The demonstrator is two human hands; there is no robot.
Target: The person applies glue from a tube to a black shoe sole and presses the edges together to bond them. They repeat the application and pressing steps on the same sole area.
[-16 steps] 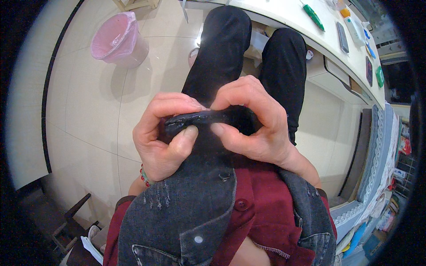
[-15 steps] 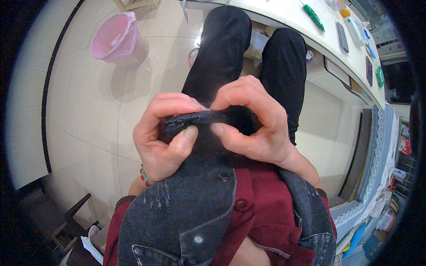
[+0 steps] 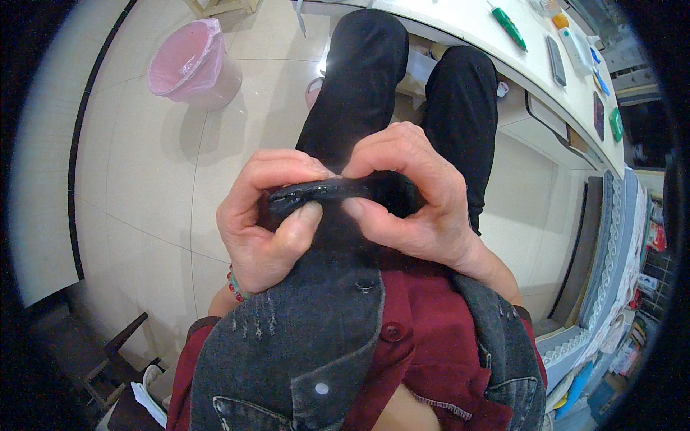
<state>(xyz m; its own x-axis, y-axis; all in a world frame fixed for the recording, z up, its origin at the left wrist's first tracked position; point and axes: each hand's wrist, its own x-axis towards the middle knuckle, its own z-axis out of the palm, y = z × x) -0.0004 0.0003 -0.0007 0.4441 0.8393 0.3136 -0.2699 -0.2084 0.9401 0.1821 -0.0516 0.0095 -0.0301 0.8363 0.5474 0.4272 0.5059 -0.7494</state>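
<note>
"Anything changed since a moment ago?"
"Hardly: the left hand [image 3: 244,223] and right hand [image 3: 442,194] still pinch the glossy black item [image 3: 316,191] over the black trousers [image 3: 359,86]."
"The pink bin [image 3: 226,85]?"
"Unmoved, left of the trousers."

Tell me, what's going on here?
A person's bare left hand and bare right hand hold a long, narrow, glossy black object above the lap. Thumbs are below it and fingers above, the fingertips close together near its middle; I can't tell exactly what it is. A white, flat-topped desk stands ahead to the right, a round pink plastic bin to the left.
</note>
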